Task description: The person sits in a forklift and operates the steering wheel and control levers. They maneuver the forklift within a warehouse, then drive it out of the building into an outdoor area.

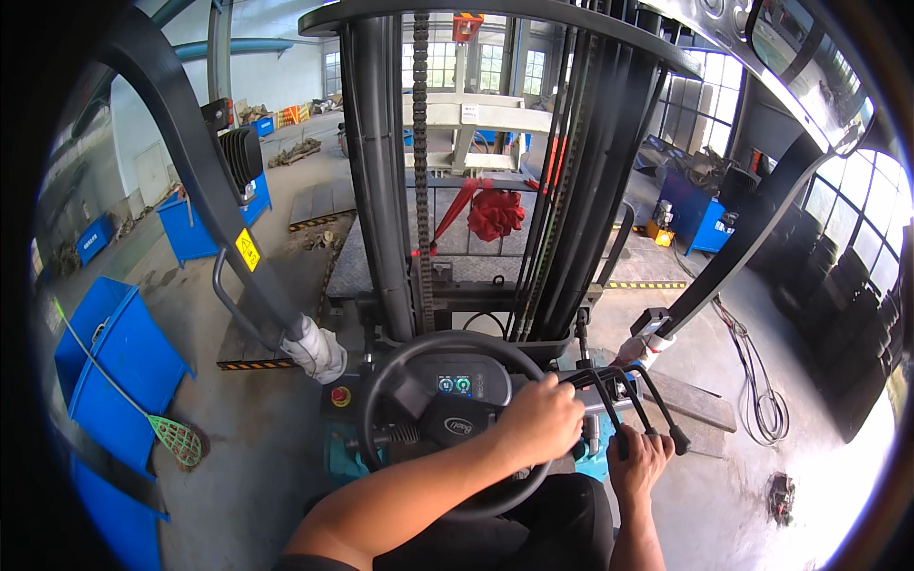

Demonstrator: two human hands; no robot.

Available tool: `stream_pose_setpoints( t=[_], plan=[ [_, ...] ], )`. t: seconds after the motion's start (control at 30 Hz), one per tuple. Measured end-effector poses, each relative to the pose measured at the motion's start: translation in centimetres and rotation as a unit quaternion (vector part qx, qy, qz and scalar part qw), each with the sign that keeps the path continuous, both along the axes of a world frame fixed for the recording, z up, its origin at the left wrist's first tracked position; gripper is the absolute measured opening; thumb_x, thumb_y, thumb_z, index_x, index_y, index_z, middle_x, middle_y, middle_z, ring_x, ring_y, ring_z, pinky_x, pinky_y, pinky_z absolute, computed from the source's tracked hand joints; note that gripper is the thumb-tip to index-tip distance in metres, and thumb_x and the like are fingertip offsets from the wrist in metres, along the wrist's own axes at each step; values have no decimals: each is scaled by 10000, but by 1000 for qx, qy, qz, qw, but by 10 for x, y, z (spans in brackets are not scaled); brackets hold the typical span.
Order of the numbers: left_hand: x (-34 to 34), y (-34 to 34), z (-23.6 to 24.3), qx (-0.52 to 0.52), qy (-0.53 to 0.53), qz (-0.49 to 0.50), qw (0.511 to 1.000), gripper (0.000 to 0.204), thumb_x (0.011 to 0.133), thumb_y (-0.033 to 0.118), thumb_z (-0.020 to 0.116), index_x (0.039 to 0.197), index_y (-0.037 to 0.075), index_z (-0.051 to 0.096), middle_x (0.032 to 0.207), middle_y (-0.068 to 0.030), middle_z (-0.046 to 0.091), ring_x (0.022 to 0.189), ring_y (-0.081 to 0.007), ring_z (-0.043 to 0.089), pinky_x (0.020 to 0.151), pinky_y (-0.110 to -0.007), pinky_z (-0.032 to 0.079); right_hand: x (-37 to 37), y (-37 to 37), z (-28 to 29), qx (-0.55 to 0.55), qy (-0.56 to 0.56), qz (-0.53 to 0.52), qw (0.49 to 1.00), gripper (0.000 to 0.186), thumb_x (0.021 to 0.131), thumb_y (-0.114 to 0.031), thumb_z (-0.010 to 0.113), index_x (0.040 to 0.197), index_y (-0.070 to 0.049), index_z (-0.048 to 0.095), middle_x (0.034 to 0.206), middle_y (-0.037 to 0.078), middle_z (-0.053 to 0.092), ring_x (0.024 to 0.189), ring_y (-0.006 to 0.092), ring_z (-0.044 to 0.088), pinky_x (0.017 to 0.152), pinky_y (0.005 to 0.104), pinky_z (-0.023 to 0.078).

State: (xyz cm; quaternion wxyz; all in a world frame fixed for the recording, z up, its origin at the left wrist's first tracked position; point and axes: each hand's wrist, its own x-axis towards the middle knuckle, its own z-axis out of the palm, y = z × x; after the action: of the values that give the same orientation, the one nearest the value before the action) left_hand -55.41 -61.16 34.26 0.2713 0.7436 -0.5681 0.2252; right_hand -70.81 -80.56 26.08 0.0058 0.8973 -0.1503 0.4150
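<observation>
I sit at the controls of a forklift. Reaching across my body, my left hand (545, 419) is closed on the right side of the black steering wheel (370, 409). My right hand (640, 461) lies to the right of the wheel, its fingers curled round the black knob of a control lever (624, 442). Two more bent levers with dark knobs (680, 440) stand beside it. Behind the wheel rim a small lit display (455, 384) shows, and a red button (341, 396) sits at its left. The palm sides of both hands are hidden.
Ahead rises the black mast (376, 152) with its chain (421, 143); beyond hangs a red ribbon flower (496, 215). Blue bins (124, 357) and a green net (178, 441) stand left. A blue bin (700, 211), coiled cable (762, 419) and dark stacks (828, 295) are right.
</observation>
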Motion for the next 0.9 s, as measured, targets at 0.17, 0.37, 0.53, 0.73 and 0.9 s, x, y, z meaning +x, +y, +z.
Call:
stream_pose_setpoints(
  t=[0.17, 0.37, 0.53, 0.73, 0.9],
  plan=[
    [-41, 30, -7, 54, 24, -53, 997, 216, 876, 229, 747, 731, 86, 676, 811, -80, 620, 816, -277, 617, 716, -386, 548, 1, 1, 2, -7, -5, 2, 1000, 252, 776, -176, 821, 1015, -121, 762, 836, 59, 725, 859, 262, 642, 993, 446, 410],
    [-70, 77, -10, 45, 64, -68, 995, 230, 849, 227, 793, 730, 89, 654, 811, -65, 594, 813, -253, 599, 686, -370, 532, 0, 1, 2, -13, -3, 7, 1000, 272, 807, -209, 825, 1056, -126, 754, 795, 53, 703, 816, 265, 632, 988, 467, 421],
    [-85, 110, -11, 22, 75, -14, 997, 264, 814, 220, 822, 697, 112, 611, 772, -37, 552, 772, -234, 589, 669, -359, 524, 0, 0, 3, -1, 2, 7, 1000, 278, 786, -197, 833, 1044, -127, 758, 809, 53, 713, 833, 264, 639, 991, 460, 416],
    [-85, 154, -13, -19, 58, 77, 995, 290, 752, 211, 854, 629, 135, 602, 717, -18, 549, 689, -240, 579, 621, -354, 513, -2, 1, 4, 18, 8, 8, 1000, 283, 751, -165, 842, 1019, -121, 761, 866, 65, 744, 885, 265, 656, 1011, 455, 404],
    [-77, 173, -13, -32, 57, 105, 992, 267, 753, 191, 843, 633, 105, 620, 712, -35, 560, 679, -255, 573, 609, -366, 499, 0, 2, 4, -12, 2, 3, 1000, 292, 786, -198, 838, 1054, -125, 751, 774, 48, 692, 813, 265, 627, 991, 468, 409]
  ],
)
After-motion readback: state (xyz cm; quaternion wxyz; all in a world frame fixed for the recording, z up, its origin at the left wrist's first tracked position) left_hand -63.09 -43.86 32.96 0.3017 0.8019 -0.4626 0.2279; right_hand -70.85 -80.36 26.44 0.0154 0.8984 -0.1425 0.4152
